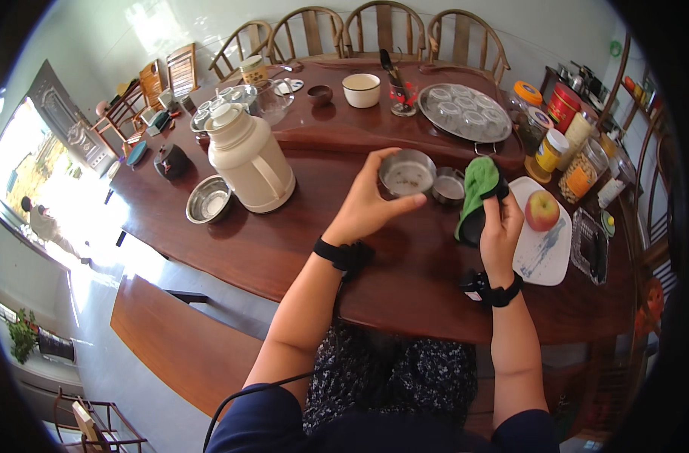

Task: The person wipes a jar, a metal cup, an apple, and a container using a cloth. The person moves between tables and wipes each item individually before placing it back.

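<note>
My left hand [367,198] holds a small round metal bowl [406,176] by its rim, thumb on the near side and fingers behind. Dark specks show on the bowl's inside. A green cloth [480,182] with a black part hangs from the fingers of my right hand [500,232]; whether the black part belongs to the cloth I cannot tell. Between the two hands, a smaller metal cup [449,187] stands on the dark wooden table [418,272]. Just right of my right hand lies a white tray [542,266] bearing a red-yellow apple [542,210].
Left of my hands stand a beige thermos jug [248,158] and a steel bowl [208,199]. A round metal tray [491,136] of upturned glasses, a white enamel bowl [361,92] and several jars [550,150] stand farther back. A clear plastic box [590,246] lies at right.
</note>
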The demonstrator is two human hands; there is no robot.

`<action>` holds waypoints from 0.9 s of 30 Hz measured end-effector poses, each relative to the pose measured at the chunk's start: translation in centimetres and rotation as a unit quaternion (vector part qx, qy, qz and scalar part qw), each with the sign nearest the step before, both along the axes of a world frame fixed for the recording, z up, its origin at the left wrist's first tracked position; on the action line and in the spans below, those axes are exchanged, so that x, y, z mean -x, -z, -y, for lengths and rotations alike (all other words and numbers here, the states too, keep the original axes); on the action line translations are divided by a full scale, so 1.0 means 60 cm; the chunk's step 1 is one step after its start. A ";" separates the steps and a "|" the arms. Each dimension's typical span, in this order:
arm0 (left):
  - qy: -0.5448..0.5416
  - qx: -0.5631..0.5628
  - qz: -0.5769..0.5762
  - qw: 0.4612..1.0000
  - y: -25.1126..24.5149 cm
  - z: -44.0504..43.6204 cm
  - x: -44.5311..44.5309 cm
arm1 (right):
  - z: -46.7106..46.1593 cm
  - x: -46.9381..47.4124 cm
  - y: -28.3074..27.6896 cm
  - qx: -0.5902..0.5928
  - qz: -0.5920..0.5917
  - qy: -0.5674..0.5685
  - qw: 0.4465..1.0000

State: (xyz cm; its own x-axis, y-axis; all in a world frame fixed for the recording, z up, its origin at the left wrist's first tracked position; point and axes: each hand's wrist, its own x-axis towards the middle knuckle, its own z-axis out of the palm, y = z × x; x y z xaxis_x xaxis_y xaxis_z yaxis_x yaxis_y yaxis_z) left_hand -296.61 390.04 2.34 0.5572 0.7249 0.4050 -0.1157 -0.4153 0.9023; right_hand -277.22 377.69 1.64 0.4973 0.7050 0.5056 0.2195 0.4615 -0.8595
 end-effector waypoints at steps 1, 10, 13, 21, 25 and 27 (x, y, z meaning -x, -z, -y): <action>0.001 0.074 0.027 0.997 0.000 -0.001 0.001 | 0.001 0.001 -0.001 -0.043 -0.015 0.004 0.999; 0.126 0.184 0.097 0.970 0.011 0.004 0.001 | 0.017 0.064 -0.010 -0.099 0.415 -0.026 0.904; 0.141 0.125 0.060 0.980 0.009 0.005 0.000 | 0.010 0.044 -0.007 -0.083 0.316 -0.003 0.945; 0.226 0.151 0.070 0.960 0.004 0.014 -0.005 | -0.010 -0.003 0.021 0.020 -0.218 -0.272 0.937; 0.138 0.150 0.089 0.975 0.013 0.002 -0.006 | -0.008 0.001 0.018 0.009 -0.141 -0.226 0.964; 0.079 0.192 0.080 0.975 0.019 -0.005 -0.008 | -0.003 0.004 0.011 0.000 -0.112 -0.226 0.968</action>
